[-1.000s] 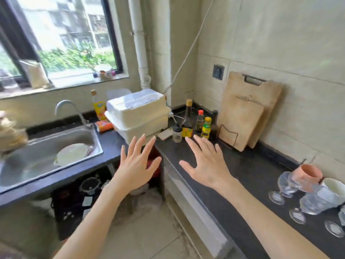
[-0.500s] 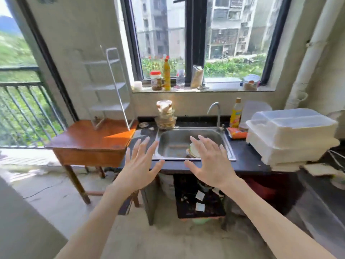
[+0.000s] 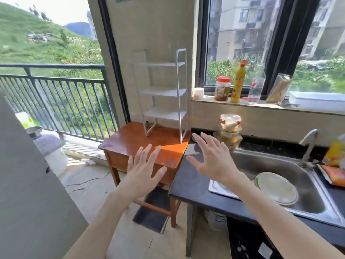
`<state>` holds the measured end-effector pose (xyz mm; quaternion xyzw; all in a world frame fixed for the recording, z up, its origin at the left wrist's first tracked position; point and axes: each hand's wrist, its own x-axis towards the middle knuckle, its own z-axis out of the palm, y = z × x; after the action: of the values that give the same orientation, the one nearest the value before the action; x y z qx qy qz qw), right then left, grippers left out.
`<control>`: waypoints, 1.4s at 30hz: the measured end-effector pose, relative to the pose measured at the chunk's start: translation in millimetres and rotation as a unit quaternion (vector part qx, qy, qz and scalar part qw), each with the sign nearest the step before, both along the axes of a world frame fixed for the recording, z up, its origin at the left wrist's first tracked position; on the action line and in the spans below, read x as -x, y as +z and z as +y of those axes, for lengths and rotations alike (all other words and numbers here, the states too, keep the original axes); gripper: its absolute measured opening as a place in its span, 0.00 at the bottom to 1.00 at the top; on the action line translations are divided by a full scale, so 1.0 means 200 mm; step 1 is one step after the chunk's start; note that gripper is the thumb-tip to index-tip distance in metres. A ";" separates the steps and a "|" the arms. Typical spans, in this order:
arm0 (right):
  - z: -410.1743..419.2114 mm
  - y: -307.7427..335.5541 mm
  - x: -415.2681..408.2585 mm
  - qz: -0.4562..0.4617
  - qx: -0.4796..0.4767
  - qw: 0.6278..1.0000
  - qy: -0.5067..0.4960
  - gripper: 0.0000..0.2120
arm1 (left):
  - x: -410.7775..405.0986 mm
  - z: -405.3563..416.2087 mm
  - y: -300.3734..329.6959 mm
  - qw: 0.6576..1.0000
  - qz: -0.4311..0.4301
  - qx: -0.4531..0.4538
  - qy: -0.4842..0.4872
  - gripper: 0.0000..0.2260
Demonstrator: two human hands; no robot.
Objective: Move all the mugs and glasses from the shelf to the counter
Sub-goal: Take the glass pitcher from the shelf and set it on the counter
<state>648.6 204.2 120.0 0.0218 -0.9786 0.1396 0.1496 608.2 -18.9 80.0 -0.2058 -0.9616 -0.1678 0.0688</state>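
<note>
Now both hands' grip wide, left hand [image 3: 144, 171], right hand [image 3: 212, 158]; white wire-frame shelf [image 3: 165, 92] on glossy wooden table [image 3: 130, 143].

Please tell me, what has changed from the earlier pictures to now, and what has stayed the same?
The view swung left: from the counter with mugs and glasses, past the sink, to the white shelf on the wooden table, whose tiers show nothing on them. Nothing was grasped or released. The left hand and right hand stay open, empty, raised in front.
</note>
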 end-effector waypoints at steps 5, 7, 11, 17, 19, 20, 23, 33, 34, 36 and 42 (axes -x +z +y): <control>0.00 0.06 0.55 0.011 0.001 1.000 0.019 0.34 | 0.50 0.00 0.12 1.000 0.010 0.002 0.003 0.28; 0.01 0.12 0.75 0.021 -0.005 1.000 0.020 0.34 | 0.69 0.01 0.19 1.000 0.019 -0.011 0.002 0.28; 0.02 0.21 1.10 0.025 -0.003 0.999 0.022 0.33 | 1.02 0.00 0.29 0.998 0.039 -0.040 -0.005 0.28; 0.04 0.35 1.56 0.056 0.016 0.998 0.014 0.31 | 1.56 0.04 0.43 0.991 0.062 -0.108 -0.041 0.28; 0.06 0.41 1.71 0.089 0.033 0.995 0.001 0.30 | 1.77 0.08 0.52 0.985 0.070 -0.145 -0.066 0.28; 0.07 0.45 1.79 0.106 0.034 0.994 -0.005 0.30 | 1.87 0.11 0.56 0.980 0.073 -0.168 -0.080 0.28; 0.09 0.56 2.03 0.159 0.025 0.987 -0.024 0.30 | 2.16 0.19 0.70 0.962 0.105 -0.213 -0.136 0.28; 0.16 0.92 2.72 0.237 0.046 0.962 -0.131 0.26 | 3.01 0.42 1.09 0.933 0.066 -0.309 -0.169 0.26; 0.17 0.92 2.76 0.229 0.041 0.962 -0.142 0.26 | 3.07 0.46 1.10 0.932 0.049 -0.318 -0.167 0.26; 0.19 0.90 2.82 0.218 0.032 0.964 -0.149 0.24 | 3.18 0.52 1.12 0.928 0.019 -0.329 -0.175 0.27; 0.20 0.83 2.87 0.271 0.038 0.954 -0.124 0.15 | 3.41 0.72 1.18 0.892 -0.069 -0.417 -0.158 0.20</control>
<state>75.2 245.1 286.6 -0.0688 -0.8901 0.1462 0.4262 -74.3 125.1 315.6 -0.2957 -0.7603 -0.5759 0.0544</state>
